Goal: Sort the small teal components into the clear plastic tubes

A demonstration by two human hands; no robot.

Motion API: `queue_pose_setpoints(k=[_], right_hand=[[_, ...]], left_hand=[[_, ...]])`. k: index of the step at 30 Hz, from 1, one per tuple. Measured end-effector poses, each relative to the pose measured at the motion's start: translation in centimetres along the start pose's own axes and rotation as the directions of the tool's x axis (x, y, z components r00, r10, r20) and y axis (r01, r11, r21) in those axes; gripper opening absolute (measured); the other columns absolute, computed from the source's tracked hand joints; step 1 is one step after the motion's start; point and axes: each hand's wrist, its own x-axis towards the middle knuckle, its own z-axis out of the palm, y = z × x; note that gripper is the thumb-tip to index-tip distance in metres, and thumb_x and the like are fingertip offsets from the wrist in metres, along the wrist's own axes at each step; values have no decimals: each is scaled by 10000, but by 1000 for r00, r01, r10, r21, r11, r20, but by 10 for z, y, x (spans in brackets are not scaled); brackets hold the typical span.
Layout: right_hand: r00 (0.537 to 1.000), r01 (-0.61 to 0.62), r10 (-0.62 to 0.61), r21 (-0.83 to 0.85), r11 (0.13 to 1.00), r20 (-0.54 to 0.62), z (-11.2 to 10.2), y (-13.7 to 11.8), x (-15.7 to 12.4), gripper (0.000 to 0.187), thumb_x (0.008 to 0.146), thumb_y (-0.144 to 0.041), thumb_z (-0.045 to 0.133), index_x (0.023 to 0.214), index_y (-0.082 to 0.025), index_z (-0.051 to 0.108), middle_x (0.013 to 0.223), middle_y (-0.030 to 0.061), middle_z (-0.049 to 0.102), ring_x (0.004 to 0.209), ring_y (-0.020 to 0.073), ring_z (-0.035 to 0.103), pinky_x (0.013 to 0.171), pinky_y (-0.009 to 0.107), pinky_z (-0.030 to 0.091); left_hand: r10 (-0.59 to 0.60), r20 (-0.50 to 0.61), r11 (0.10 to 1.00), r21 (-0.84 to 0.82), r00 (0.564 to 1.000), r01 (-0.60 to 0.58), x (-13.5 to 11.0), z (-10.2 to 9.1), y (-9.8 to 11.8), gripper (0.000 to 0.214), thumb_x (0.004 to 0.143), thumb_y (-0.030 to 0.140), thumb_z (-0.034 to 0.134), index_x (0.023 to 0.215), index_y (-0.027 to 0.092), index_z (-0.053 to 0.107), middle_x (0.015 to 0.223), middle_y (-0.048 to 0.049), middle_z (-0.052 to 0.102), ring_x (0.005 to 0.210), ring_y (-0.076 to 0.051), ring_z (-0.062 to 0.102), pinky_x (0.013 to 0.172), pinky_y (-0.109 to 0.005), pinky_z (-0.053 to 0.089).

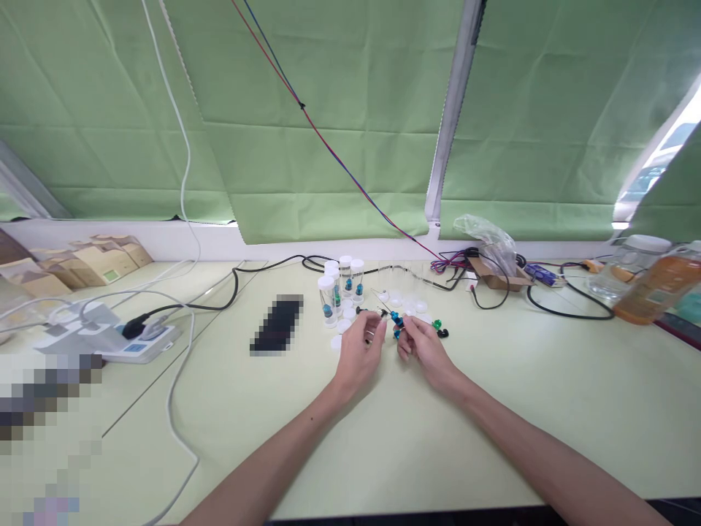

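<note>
My left hand (362,349) and my right hand (420,345) meet over the pale green table (493,394), both with fingers pinched. Between the fingertips is a small blue component with thin wire legs (395,320); the left pinches a leg, the right holds the blue body's side. Just behind stand several clear vials with white caps (342,285), some with blue parts inside. Loose white caps (408,301) lie behind the hands, and a green part (437,324) and a black part (443,333) lie to the right.
A dark blurred flat object (277,324) lies left of the vials. A power strip (139,342) with cables sits at far left near cardboard boxes (93,264). At back right are tangled wires, a plastic bag (487,237), a jar (629,267) and an orange bottle (657,288).
</note>
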Motion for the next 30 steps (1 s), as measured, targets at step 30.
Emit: queue_pose_setpoints(k=[30], right_hand=[[989, -33, 43, -72, 997, 140, 3, 0, -3, 437, 834, -619, 566, 746, -192, 537, 485, -78, 397, 432, 99, 412, 482, 241, 328]], left_hand=[[-95, 36, 984, -150, 995, 99, 4, 1, 1, 324, 834, 480, 597, 768, 164, 630, 743, -34, 628, 644, -132, 568, 583, -241, 437]])
